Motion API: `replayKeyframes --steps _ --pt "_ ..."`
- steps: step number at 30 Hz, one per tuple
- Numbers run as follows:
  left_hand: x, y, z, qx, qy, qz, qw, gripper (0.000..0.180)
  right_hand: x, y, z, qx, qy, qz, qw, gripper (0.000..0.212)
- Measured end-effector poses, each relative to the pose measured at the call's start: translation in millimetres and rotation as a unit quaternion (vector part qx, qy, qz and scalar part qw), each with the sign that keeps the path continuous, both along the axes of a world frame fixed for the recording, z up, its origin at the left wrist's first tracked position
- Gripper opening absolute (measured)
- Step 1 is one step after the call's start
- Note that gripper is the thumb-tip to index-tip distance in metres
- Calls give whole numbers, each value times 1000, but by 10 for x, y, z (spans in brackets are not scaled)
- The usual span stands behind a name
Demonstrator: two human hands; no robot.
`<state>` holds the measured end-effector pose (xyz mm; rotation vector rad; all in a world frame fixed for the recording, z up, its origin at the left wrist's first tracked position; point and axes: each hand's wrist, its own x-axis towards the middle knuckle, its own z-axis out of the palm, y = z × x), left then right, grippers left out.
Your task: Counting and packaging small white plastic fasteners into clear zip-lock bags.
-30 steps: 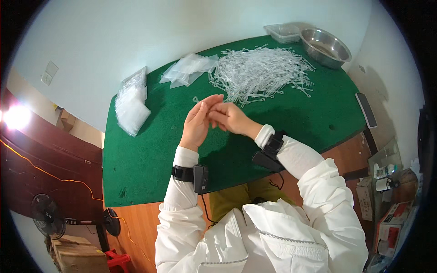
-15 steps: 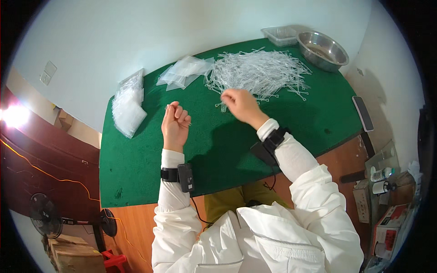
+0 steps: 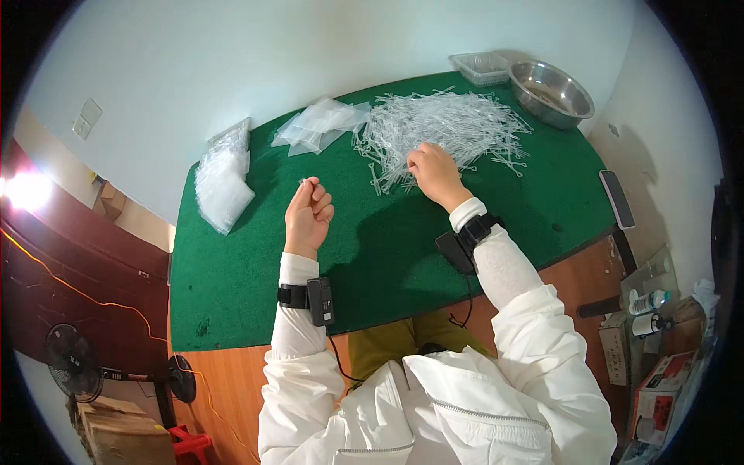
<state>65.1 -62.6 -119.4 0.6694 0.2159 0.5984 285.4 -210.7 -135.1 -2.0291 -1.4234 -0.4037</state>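
Note:
A loose heap of thin, see-through plastic sticks with looped ends (image 3: 446, 120) lies toward the back of the green table. My right hand (image 3: 439, 177) is at the heap's front edge, its fingers pinched together over the sticks; what lies between them is hidden. My left hand (image 3: 308, 217) is raised in front of the see-through flat bags (image 3: 322, 124), palm turned inward and fingers curled shut. A tiny pale bit shows at its thumb tip, too small to name. Each wrist wears a black strapped device.
A bundle of see-through bags (image 3: 223, 182) lies at the table's left. At the back right stand a plastic tray (image 3: 482, 71) and a metal bowl (image 3: 552, 93). A phone (image 3: 617, 198) lies on the right edge of the green tabletop (image 3: 232, 287). A fan (image 3: 74, 363) stands lower left.
My right hand has moved right along the front of the heap, and its fingers now reach into the sticks. My left hand has shifted slightly to the right and stays curled.

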Motion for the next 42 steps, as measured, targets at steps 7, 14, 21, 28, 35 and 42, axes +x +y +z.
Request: replayKeyframes --steps 7,14,21,28,35,42 --pt "51 -101 82 43 72 32 996 24 -14 13 -43 56 -25 -3 998 5" --pt "47 -117 61 54 44 55 996 28 37 -2 -46 -3 -26 -14 1000 5" --pt "28 -73 13 40 56 76 995 29 -95 5 78 57 11 19 998 8" --pt "34 -58 -24 20 115 37 992 30 -191 36 126 104 107 114 982 9" --pt "80 -82 -90 31 114 53 992 28 -246 45 123 162 210 168 949 10" --pt "122 -104 -100 96 123 80 985 27 -255 119 31 200 373 200 884 7"
